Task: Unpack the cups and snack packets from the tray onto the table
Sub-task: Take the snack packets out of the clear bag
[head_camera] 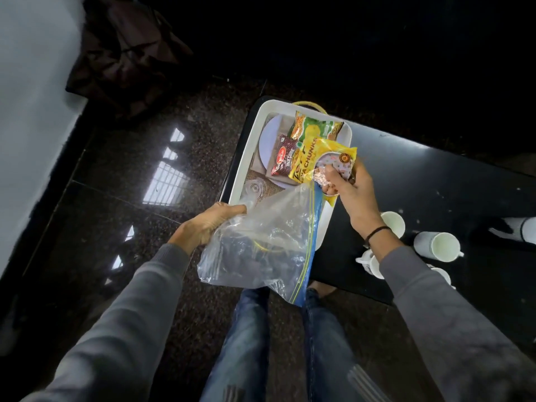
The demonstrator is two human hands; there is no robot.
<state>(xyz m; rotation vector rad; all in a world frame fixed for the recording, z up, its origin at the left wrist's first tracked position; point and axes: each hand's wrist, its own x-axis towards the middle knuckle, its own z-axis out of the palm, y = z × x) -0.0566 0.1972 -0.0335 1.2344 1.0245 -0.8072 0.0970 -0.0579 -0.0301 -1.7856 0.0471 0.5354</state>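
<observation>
Dark speckled stone floor [174, 140], black table [435, 175] on the rt, person standing at its near corner.

Nearest: L hand [208, 224], fingers curled round the edge of a clear zip bag [269, 236]. Bag hangs slack over the table's corner and the floor. Can't tell if anything's left inside, it's see-through and crumpled.

R hand [351, 192] just beyond it, fingers and thumb clamped on the lower end of a yellow soya chunks pkt [319, 161]. Pkt is lifted above the tray's rt rim, not on the table yet.

White cups [438, 246] already on the table, clustered near the R forearm, one partly hidden under the sleeve.

White tray [246, 146] sits right at the table's L end. In it: clear glass [255, 188] near corner, red pkt [282, 159] mid, green snack pkt [316, 127] far end.

Dark cloth heap [124, 53] on the floor, far L.

Risks, my read:
- R sleeve sweeps the cups when the pkt goes down, since they're crowded right under the arm.
- Tray is at the table end, so a nudge from the L hand or a bag snag could push it off, glass incl.
- One-end grip on a slick pkt could slip.
- Loose bag may catch the glass.
</observation>
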